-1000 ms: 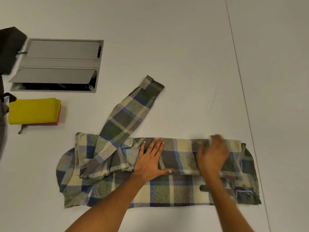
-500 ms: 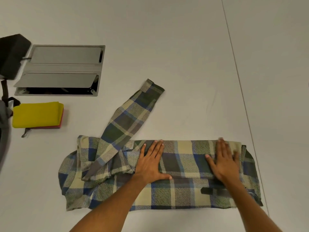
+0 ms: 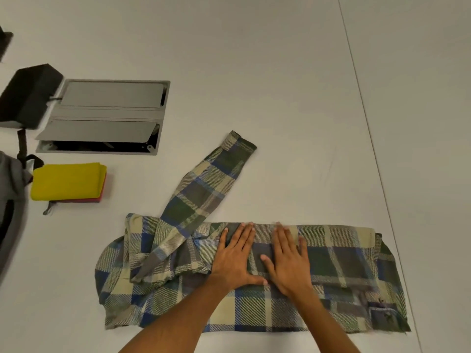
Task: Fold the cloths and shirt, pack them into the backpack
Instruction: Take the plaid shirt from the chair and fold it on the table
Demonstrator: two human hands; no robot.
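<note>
A plaid shirt (image 3: 339,266) in green, blue and cream lies folded lengthwise into a long band on the white table. One sleeve (image 3: 204,184) sticks out diagonally toward the back. My left hand (image 3: 235,256) presses flat on the middle of the shirt, fingers straight. My right hand (image 3: 289,258) lies flat right beside it, fingers spread on the fabric. A folded yellow cloth (image 3: 67,180) rests on a folded pink cloth (image 3: 102,192) at the left. The grey backpack (image 3: 11,207) shows partly at the left edge.
A grey metal cable hatch (image 3: 107,115) with an open flap is set into the table behind the cloths. A black box-like object (image 3: 28,95) stands at its left. A seam (image 3: 369,138) runs along the table at the right.
My right hand has slid left along the shirt from its right end to the middle, beside the left hand. The left hand has stayed in place.
</note>
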